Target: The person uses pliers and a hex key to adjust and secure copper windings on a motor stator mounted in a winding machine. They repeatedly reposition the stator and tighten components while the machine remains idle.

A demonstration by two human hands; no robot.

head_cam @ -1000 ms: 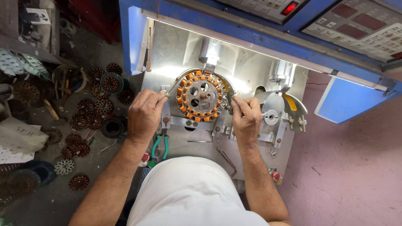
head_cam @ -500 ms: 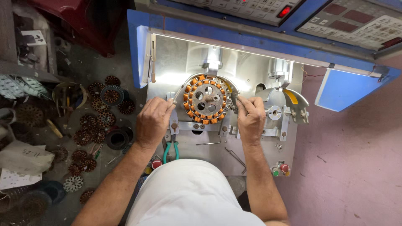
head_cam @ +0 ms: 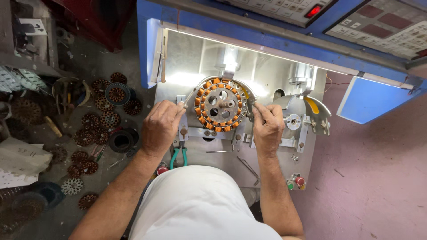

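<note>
Blue machine cabinet (head_cam: 275, 38) with grey control panels (head_cam: 378, 22) along top; a red lamp (head_cam: 312, 10) lit. Bright strip light floods steel work bay (head_cam: 195, 58). Pink floor (head_cam: 373, 178) to right. Grey floor (head_cam: 80, 53) to left, strewn with wound coils (head_cam: 100, 129) and papers (head_cam: 22, 160).

The metal work plate (head_cam: 267, 164) of the machine carried a round wound stator (head_cam: 219, 106) mounted at its centre. Green-handled pliers (head_cam: 179, 155) lay at the plate's near left edge, beside a red button (head_cam: 162, 169). A thin metal rod (head_cam: 248, 167) lay loose on the plate's near part. A red and a green button (head_cam: 296, 182) sat at its near right corner. On the grey floor (head_cam: 89, 66) to the left, many stator cores (head_cam: 95, 129) lay scattered, some wound with copper.
</note>
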